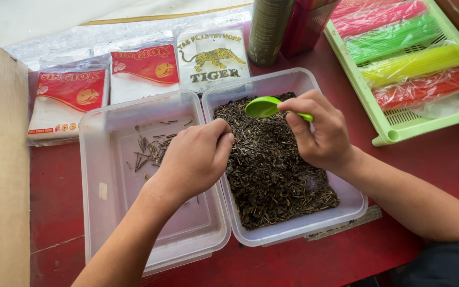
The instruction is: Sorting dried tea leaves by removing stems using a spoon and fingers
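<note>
Item 1: right hand (322, 133), fingers pinched round handle of green plastic spoon (268, 107); bowl hovers just above dried tea leaves (272, 165).

Item 2: tea leaves fill right clear plastic tub (293, 228), heaped near rim at front.

Item 3: left hand (195, 159), fingertips pressed together at inner edge of leaf pile, prob. pinching a stem; cannot tell for sure.

Item 4: left clear tub (102, 212), touching right tub, holds small scatter of stems (152, 149) at back, otherwise bare.

Item 5: surrounds: red table (426, 159), packs of plastic bags (144, 72), green tray (399, 127) w/ coloured straw bundles.

Risk: left wrist spans both rims; a nudge could shift tubs, spill leaves. Loose pinch could drop stem back into pile. Spoon dug too hard flicks leaves over rim.
</note>
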